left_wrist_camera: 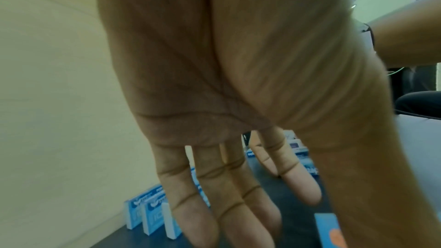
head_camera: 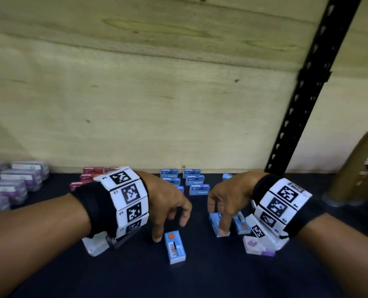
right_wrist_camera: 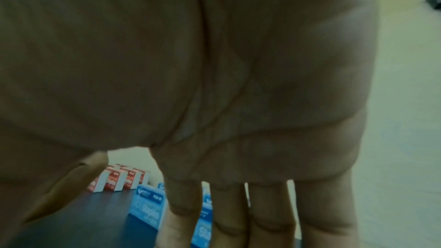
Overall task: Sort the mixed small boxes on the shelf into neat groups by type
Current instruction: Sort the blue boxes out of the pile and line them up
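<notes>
I am looking down at a dark shelf (head_camera: 200,280) backed by a plywood wall (head_camera: 157,93). No box is lying open, so I cannot tell their contents. Blue staple boxes (head_camera: 192,181) are standing grouped at the back edge against the wall, red boxes (head_camera: 90,176) are grouped to their left, and purple-grey packs (head_camera: 11,183) are stacked at the far left. A black slotted upright (head_camera: 303,100) is closing in the right side, with a brownish package (head_camera: 361,173) beyond it.

My left hand (head_camera: 168,203) is hanging with relaxed fingers, gripping nothing, its thumb tip just beside a loose blue box (head_camera: 175,247). That box is lying flat, barcode up, its long axis running front to back, slightly slanted. Bare shelf is lying open in front of it and on both sides.

My right hand (head_camera: 228,196) is pressing a fingertip on a second blue box (head_camera: 216,224); I cannot tell whether it is actually gripped. A third blue box (head_camera: 241,224) is lying just beside it, both pointing front to back.
</notes>
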`<state>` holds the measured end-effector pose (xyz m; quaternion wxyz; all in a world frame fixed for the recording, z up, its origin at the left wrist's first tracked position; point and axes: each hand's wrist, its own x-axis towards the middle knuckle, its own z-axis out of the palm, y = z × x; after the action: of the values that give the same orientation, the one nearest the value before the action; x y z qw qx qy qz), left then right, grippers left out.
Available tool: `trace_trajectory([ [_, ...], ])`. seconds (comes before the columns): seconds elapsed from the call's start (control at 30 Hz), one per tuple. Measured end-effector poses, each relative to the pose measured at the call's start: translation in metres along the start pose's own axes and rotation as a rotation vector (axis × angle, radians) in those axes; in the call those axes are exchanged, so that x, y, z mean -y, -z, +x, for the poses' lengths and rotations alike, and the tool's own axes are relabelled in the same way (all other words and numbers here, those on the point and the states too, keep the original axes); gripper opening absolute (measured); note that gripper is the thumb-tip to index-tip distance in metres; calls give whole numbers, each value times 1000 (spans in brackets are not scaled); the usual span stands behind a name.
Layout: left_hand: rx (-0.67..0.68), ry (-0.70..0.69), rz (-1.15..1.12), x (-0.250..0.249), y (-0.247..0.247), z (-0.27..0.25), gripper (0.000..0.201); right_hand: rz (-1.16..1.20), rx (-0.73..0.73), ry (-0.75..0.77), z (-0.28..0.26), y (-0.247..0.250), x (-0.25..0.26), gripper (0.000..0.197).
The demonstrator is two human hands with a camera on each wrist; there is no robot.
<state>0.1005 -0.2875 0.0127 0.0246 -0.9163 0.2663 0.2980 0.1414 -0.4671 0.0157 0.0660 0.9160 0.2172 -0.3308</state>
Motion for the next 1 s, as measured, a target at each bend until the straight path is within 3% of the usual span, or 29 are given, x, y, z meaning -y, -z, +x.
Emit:
trace_trajectory([
  [0.13,16,-29,16,-3,-8,0,56,-68,-21,-34,-1,-6,6,57],
  [0.27,-58,-62,39,-1,-15,4,46,-83,-87,-39,-5,-8,8,57],
  [0.53,-145,24,-107,19,-10,5,32,-62,-189,-3,6,-8,2,55],
  [1.0,-200,133,-104,31,-1,3,22,27,-142,102,21,-4,-4,51],
])
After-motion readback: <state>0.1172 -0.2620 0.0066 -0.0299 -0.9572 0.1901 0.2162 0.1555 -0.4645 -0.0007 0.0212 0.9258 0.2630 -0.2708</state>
